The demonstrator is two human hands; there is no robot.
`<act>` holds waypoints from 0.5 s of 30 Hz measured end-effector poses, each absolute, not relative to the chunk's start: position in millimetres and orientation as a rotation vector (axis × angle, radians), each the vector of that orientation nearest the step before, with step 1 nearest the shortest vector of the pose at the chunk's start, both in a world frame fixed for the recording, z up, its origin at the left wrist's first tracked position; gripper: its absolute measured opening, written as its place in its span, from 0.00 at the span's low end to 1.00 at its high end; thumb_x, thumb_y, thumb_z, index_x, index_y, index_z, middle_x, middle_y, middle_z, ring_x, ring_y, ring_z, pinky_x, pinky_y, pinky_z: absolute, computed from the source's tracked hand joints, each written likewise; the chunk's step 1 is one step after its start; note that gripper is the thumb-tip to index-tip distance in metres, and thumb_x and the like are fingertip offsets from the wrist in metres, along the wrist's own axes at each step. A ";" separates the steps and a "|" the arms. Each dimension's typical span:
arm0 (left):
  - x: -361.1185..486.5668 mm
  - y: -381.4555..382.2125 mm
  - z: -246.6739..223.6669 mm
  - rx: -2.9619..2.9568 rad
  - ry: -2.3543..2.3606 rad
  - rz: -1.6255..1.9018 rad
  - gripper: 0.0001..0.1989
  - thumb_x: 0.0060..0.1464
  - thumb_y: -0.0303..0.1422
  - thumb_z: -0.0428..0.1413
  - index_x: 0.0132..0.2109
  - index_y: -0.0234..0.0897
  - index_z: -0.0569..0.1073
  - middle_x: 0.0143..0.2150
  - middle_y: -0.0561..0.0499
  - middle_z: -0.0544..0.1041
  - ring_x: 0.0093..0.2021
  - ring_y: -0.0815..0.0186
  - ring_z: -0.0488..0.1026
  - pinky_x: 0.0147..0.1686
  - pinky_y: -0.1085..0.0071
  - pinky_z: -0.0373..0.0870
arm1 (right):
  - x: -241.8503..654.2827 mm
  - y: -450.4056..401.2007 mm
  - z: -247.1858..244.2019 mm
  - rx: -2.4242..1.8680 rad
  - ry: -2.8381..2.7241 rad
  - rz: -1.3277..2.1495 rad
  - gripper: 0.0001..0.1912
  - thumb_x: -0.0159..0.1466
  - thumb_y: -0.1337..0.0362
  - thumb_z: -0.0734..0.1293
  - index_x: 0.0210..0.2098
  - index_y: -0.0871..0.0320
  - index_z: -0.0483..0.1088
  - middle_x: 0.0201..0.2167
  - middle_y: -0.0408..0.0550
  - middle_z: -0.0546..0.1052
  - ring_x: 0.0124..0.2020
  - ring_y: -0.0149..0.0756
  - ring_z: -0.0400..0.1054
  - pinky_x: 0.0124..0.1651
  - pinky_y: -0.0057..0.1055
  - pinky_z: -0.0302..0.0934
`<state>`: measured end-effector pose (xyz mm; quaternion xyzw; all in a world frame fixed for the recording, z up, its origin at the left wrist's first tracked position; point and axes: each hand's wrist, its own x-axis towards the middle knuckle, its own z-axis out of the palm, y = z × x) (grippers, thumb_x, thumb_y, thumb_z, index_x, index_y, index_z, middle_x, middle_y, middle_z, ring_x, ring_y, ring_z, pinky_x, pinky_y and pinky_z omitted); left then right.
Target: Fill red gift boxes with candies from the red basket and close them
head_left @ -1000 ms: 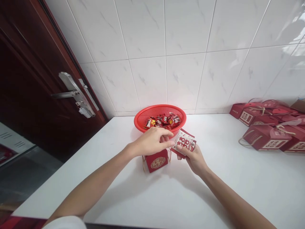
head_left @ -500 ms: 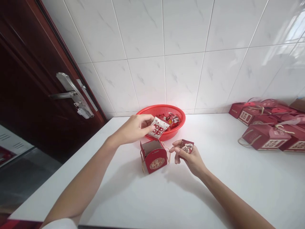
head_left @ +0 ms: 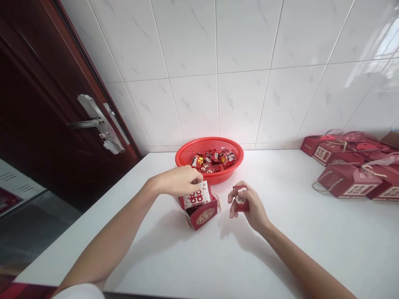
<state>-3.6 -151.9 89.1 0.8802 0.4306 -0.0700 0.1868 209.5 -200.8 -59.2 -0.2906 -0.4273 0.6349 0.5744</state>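
Red 囍 on white packet (head_left: 202, 193); 囍 on red boxes (head_left: 338, 175); other lettering unclear.

Your place looks like a room in a home, though the exact room you cannot tell, with white marbled tiles (head_left: 243, 99) on the wall, a dark red wooden door (head_left: 40, 83) with metal handle (head_left: 85, 123), a plain white table (head_left: 274, 241) before you.
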 end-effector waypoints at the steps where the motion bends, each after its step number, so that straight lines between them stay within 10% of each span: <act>1: -3.5 -150.4 89.6 2.454 1.219 -0.197 0.10 0.49 0.26 0.49 0.24 0.38 0.56 0.22 0.54 0.59 0.23 0.68 0.53 0.23 0.68 0.47 | 209.4 -200.7 -58.8 -0.711 -1.009 1.474 0.07 0.57 0.61 0.64 0.32 0.55 0.61 0.24 0.40 0.76 0.14 0.35 0.71 0.18 0.26 0.57; 15: -15.1 -144.1 89.5 2.337 1.071 -0.051 0.11 0.52 0.29 0.48 0.24 0.38 0.55 0.24 0.55 0.56 0.24 0.69 0.52 0.25 0.68 0.49 | 210.4 -201.4 -58.4 -0.856 -1.118 1.345 0.11 0.61 0.56 0.67 0.32 0.57 0.66 0.29 0.42 0.76 0.17 0.29 0.70 0.23 0.27 0.59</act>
